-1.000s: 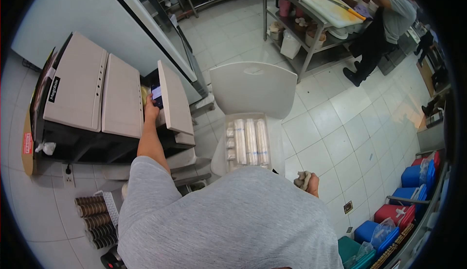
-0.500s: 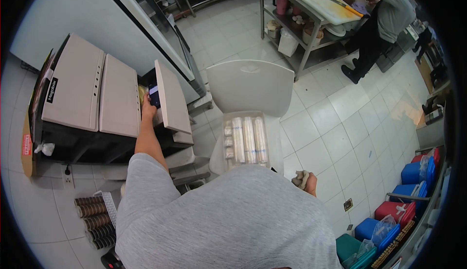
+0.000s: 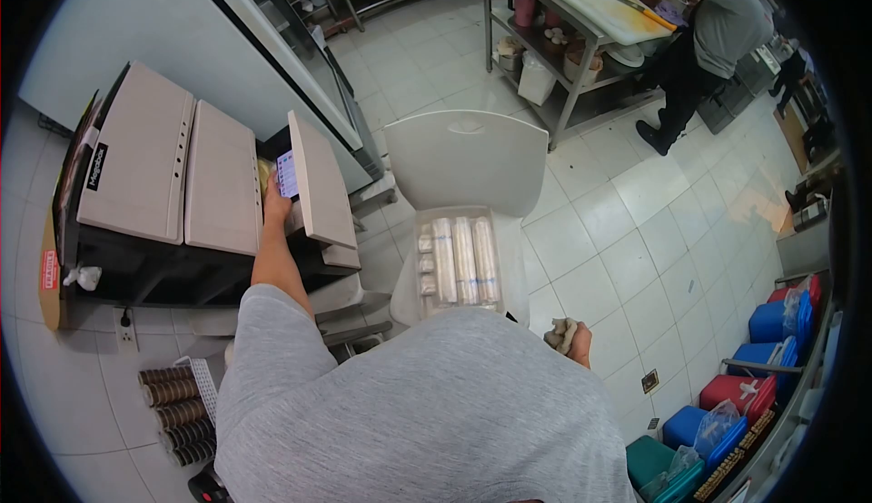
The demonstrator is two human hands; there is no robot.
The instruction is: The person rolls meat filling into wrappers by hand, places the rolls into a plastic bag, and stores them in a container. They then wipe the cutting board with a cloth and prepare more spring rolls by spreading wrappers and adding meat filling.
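Note:
My left hand [image 3: 276,201] reaches into the open drawer [image 3: 320,185] of a grey and black cabinet [image 3: 222,180], at a phone with a lit screen [image 3: 287,174]. Its fingers are partly hidden by the phone and the drawer. A yellowish item [image 3: 265,174] lies beside them. At my right side, my right hand [image 3: 579,343] is closed on a crumpled grey-brown cloth [image 3: 561,333]. Between my hands, a clear container [image 3: 459,262] with wrapped rolls stands on the seat of a white chair [image 3: 468,159].
A metal table [image 3: 581,108] with a cutting board [image 3: 618,12] stands ahead, a person [image 3: 718,39] working beside it. Blue, red and green bins [image 3: 699,430] line the right. A tall fridge [image 3: 136,21] is behind the cabinet. Stacked cups [image 3: 182,412] lie at lower left.
The phone's screen has lit up fully, where it was mostly dark before. The person at the metal table has shifted slightly. Both my hands stay in place.

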